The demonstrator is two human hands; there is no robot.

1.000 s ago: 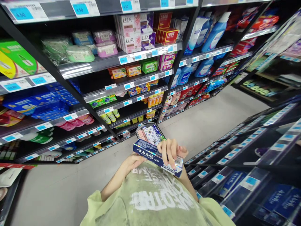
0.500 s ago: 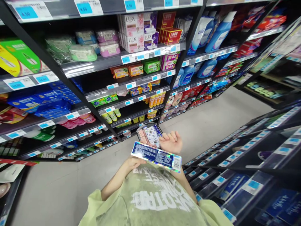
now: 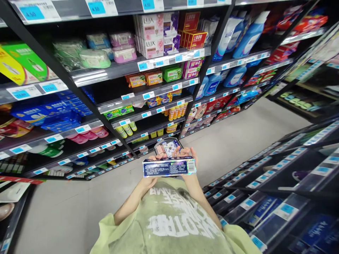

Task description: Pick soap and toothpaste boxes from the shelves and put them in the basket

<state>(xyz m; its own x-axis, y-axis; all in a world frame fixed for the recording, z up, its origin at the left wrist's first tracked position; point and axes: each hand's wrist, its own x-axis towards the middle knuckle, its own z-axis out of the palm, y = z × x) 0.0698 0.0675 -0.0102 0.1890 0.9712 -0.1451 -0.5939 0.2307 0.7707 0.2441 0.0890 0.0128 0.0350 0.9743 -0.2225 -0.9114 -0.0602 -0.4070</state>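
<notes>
Head view: the blue box [image 3: 169,167] is off the shelves and held level near the chest. The left hand [image 3: 148,181] curls under its left end and the right hand [image 3: 188,155] closes over its right end (fingers wrapped, not spread). It seems picked out but not yet set down, and it sits just nearer than the basket [image 3: 166,145]. The stocked shelves [image 3: 111,70] stand far left.

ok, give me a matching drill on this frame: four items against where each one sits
Things:
1 blue box
2 LUX boxes
3 blue bottles
4 yellow bottles

Places:
A high shelf, right bay
B held between left hand and right hand
C lower shelf, middle bay
D high shelf, middle bay, beside red boxes

Pairs: 1-B, 2-D, 3-A, 4-C
</notes>
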